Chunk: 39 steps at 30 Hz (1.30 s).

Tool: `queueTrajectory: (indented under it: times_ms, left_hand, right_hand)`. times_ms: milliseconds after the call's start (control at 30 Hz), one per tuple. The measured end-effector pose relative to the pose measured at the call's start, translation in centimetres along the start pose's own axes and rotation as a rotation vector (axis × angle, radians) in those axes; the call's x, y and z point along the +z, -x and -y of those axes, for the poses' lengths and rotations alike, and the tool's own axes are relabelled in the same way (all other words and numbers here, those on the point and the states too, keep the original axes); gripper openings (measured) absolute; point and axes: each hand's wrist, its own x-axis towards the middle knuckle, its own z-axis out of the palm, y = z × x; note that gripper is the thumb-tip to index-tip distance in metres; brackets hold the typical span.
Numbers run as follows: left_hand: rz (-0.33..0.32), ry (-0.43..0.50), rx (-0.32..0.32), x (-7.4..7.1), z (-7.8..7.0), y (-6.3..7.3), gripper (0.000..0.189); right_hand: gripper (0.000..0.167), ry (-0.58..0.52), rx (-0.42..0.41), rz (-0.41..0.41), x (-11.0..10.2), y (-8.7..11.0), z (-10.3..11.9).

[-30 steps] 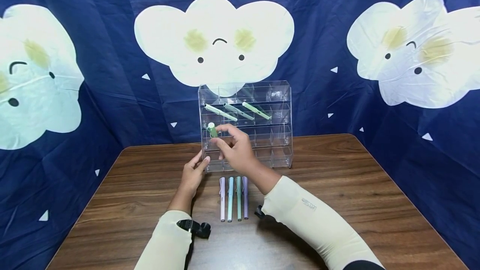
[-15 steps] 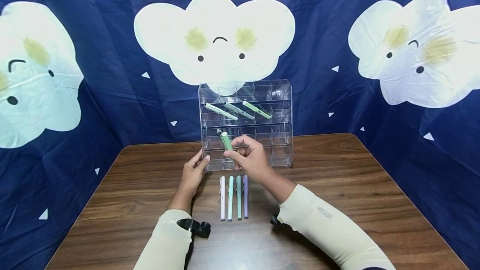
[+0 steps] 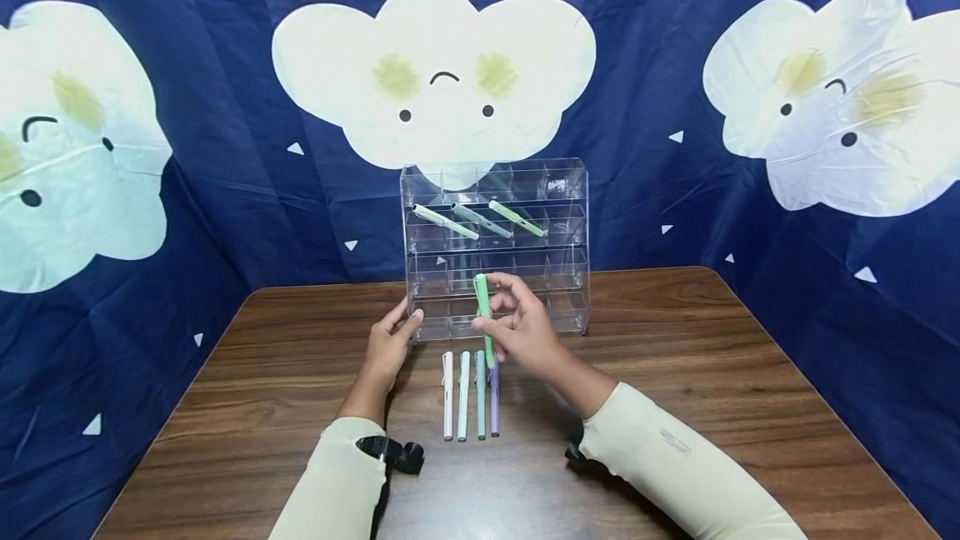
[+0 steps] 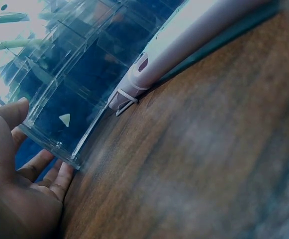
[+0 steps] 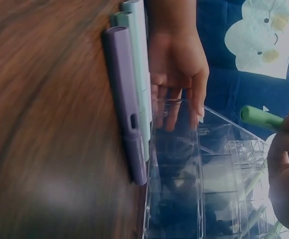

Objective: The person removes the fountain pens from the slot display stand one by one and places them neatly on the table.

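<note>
My right hand pinches a bright green pen between thumb and fingers, in front of the lower tiers of a clear acrylic pen rack. The pen stands nearly upright, cap end up. At the rack's lower left corner, my left hand holds its edge, thumb on the front and fingers along the side. Before the rack lie a pale pink pen, a mint pen, a teal pen and a purple pen, side by side. The green pen's lower end overlaps the purple one in the head view.
Higher up in the rack, a whitish-green pen, a grey-green pen and a light green pen lie slanted in one tier. A wooden table bears everything. Behind it hangs a blue cloth with white clouds.
My right hand has drawn the green pen rightward and down from the rack's left side, turning it more upright. The left hand stays at the rack's corner.
</note>
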Motion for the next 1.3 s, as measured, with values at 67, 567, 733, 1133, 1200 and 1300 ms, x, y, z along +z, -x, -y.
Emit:
queueTrajectory:
  times_ms: [67, 567, 733, 1133, 1200, 1300]
  left_hand:
    - [-0.004, 0.004, 0.002, 0.0, 0.0, 0.0, 0.057]
    - [-0.020, 0.017, 0.010, 0.1, 0.1, 0.0, 0.055]
    - [-0.026, 0.017, 0.007, 0.2, 0.1, -0.1, 0.054]
    - [-0.002, 0.012, 0.009, 0.2, -0.1, -0.2, 0.057]
    - [-0.003, 0.016, 0.009, 0.2, -0.1, -0.2, 0.057]
    - [-0.015, 0.014, 0.004, 0.2, -0.1, -0.1, 0.056]
  right_hand:
    - [0.083, 0.000, 0.035, 0.029, -0.4, 0.3, 0.0]
    - [0.083, 0.148, 0.251, 0.171, -2.6, 2.0, -0.4]
    - [0.081, 0.132, 0.313, 0.191, -3.1, 2.2, -0.7]
    - [0.070, 0.156, 0.418, 0.174, -3.7, 2.9, -1.4]
    - [0.070, 0.165, 0.428, 0.177, -3.8, 3.0, -1.6]
    - [0.072, 0.167, 0.458, 0.196, -3.7, 3.1, -2.0]
